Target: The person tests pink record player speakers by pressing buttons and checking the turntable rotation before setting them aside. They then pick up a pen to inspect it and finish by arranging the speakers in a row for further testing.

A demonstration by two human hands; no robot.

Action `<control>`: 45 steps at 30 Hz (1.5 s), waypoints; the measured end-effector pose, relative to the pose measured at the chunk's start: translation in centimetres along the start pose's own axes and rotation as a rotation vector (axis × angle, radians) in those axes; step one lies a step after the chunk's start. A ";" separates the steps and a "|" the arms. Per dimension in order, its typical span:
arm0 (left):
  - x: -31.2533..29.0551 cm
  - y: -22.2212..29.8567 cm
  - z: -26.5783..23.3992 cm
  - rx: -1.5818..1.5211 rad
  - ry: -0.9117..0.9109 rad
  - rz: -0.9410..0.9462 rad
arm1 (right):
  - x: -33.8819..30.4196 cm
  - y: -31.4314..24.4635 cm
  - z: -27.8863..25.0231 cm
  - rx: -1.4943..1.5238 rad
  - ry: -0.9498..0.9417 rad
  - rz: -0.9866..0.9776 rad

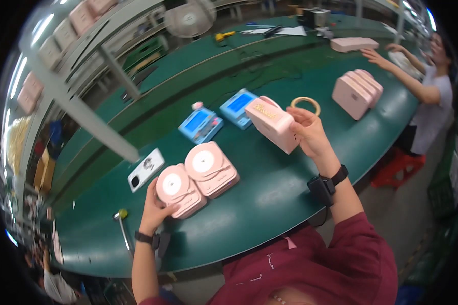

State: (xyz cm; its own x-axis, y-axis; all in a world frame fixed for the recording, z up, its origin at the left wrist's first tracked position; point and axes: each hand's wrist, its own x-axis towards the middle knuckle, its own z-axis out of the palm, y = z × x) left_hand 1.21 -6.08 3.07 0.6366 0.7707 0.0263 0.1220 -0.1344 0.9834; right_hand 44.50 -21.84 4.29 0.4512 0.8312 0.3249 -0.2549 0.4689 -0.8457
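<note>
Two pink toy-sized record players, each with a white-centred disc and a small arm, lie side by side on the green table. My left hand [155, 209] is closed round the near-left record player [176, 188], its thumb at the lower edge and its fingers along the left side. The other record player [208, 170] rests right against it. Above the table my right hand [311, 133] grips a pink box-shaped unit [272, 126], tilted, with raised gold lettering on its upper side. Its front is turned away from me.
Two blue devices with screens [200, 123] [237, 108] stand beyond the record players. A phone [146, 170] lies left, near a hammer-like tool [122, 223]. Several pink units [358, 93] stand right, by a wooden-coloured ring [306, 105]. A co-worker [427, 96] reaches over the table's right end.
</note>
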 end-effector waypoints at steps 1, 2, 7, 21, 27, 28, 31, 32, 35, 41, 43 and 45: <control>0.6 0.5 0.6 0.000 0.017 -0.021 | 0.0 -0.7 -1.0 0.177 0.034 -0.020; 0.8 1.0 0.9 0.008 -0.007 -0.005 | 0.2 -1.2 -2.0 0.175 0.051 -0.045; 2.6 2.4 3.9 0.011 -0.074 -0.046 | -1.4 -2.9 -10.8 0.081 0.236 -0.241; 5.7 1.1 11.6 -0.119 -0.105 0.115 | -4.9 -6.8 -20.3 -0.323 0.712 -0.191; 5.2 1.4 11.1 -0.093 -0.076 0.084 | -6.0 -4.8 -19.0 -0.861 0.724 -0.278; 5.3 1.2 11.0 -0.090 -0.081 0.087 | -6.0 -4.5 -19.8 -1.018 0.724 -0.259; 5.5 0.2 10.9 -0.063 -0.053 0.113 | -5.8 -5.5 -22.1 -1.144 0.671 -0.208; 5.5 0.0 10.9 -0.042 -0.067 0.144 | -5.8 -5.7 -22.7 -1.162 0.662 -0.217; 5.4 0.6 10.7 -0.027 -0.063 0.100 | -5.1 -5.6 -23.4 -1.157 0.654 -0.251; 5.1 0.3 10.4 0.034 -0.052 0.095 | -3.3 -4.2 -18.8 -1.699 1.074 -0.639; 4.9 0.4 10.2 0.041 -0.061 0.071 | -2.6 -3.5 -11.7 -1.448 0.916 -0.511; 4.8 0.7 10.0 0.051 -0.079 0.061 | -2.1 -3.7 -4.9 -1.157 0.563 -0.276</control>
State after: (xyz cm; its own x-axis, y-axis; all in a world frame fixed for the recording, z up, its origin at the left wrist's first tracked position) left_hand 11.97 -8.68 2.08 0.7016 0.7092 0.0695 0.1189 -0.2126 0.9699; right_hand 48.70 -26.80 4.60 0.7340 0.3810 0.5622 0.6505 -0.1569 -0.7431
